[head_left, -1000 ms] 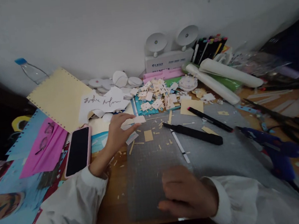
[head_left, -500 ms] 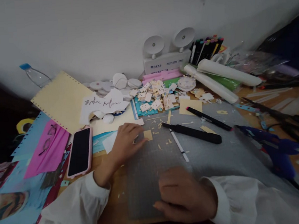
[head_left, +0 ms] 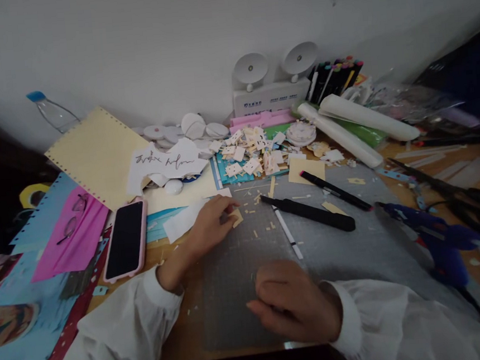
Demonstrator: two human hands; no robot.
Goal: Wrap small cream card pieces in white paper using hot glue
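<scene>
My left hand point(head_left: 215, 221) is at the left part of the grey cutting mat point(head_left: 228, 293). Its thumb and fingertips close on a small yellow paper square point(head_left: 238, 217), which looks slightly tilted. My right hand point(head_left: 295, 301) is curled near the mat's front edge, thumb side to the left; its palm and whatever it may hold are hidden. Beyond the hands lie a black craft knife or similar slim black tool point(head_left: 314, 212), a white pen point(head_left: 287, 232) and a black marker with a pink end point(head_left: 335, 190). Tiny yellow scraps are scattered between them.
A pink-cased phone point(head_left: 125, 240) lies to the left. At the back are a heap of small white-and-yellow paper pieces point(head_left: 250, 154) and an emergency light point(head_left: 272, 96). A blue glue gun point(head_left: 434, 236), scissors point(head_left: 454, 183) and white rolls point(head_left: 367, 117) occupy the right.
My left hand has moved slightly right, and its fingers now partly cover the yellow square, which has tilted. My right hand stays curled in nearly the same place. The view has shifted slightly.
</scene>
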